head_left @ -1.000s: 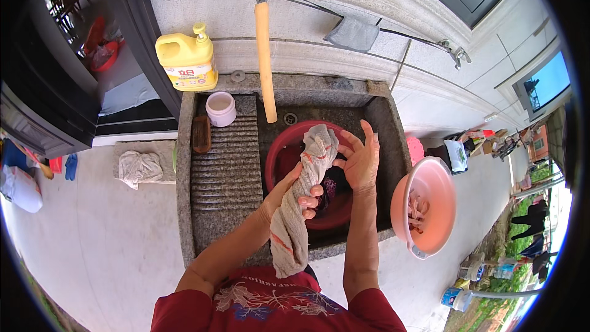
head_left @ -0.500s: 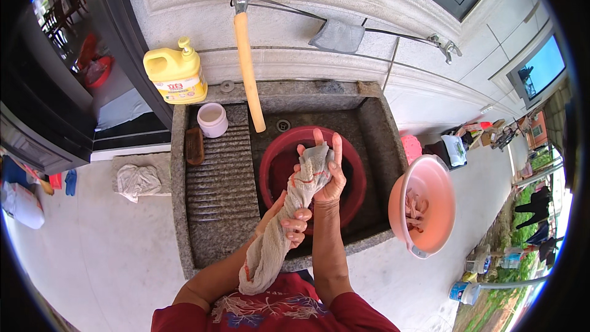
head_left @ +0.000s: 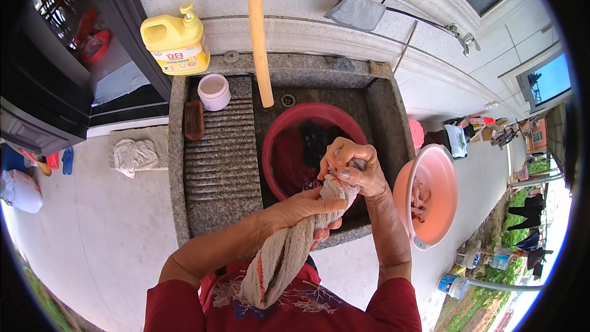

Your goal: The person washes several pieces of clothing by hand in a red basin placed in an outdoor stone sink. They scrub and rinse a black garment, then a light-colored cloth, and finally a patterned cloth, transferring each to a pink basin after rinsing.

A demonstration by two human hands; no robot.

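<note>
A wet, twisted towel [head_left: 283,255], pale grey-beige with an orange-red stripe, runs through both of my hands. My left hand [head_left: 310,208] is wrapped round its middle. Above that, my right hand [head_left: 354,166] is closed over the upper end, with a bit of grey cloth poking out between the fingers. The lower end droops in front of my red shirt. Just beyond the hands sits a dark red basin [head_left: 273,169] holding dark cloth and reddish water, partly covered by my hands. The basin stands inside a grey stone sink [head_left: 393,110].
Left in the sink is a ribbed washboard [head_left: 218,166] with a brush [head_left: 194,120] and a pink-white tub [head_left: 214,92]. A yellow pump bottle [head_left: 176,43] stands at its back left corner. A tan hose [head_left: 258,37] hangs over the sink. On the right is a pink basin [head_left: 442,197] with cloth inside.
My right hand has gone from open fingers under the towel's end to a closed grip on it. The left hand has slid up the towel, and the view has shifted slightly.
</note>
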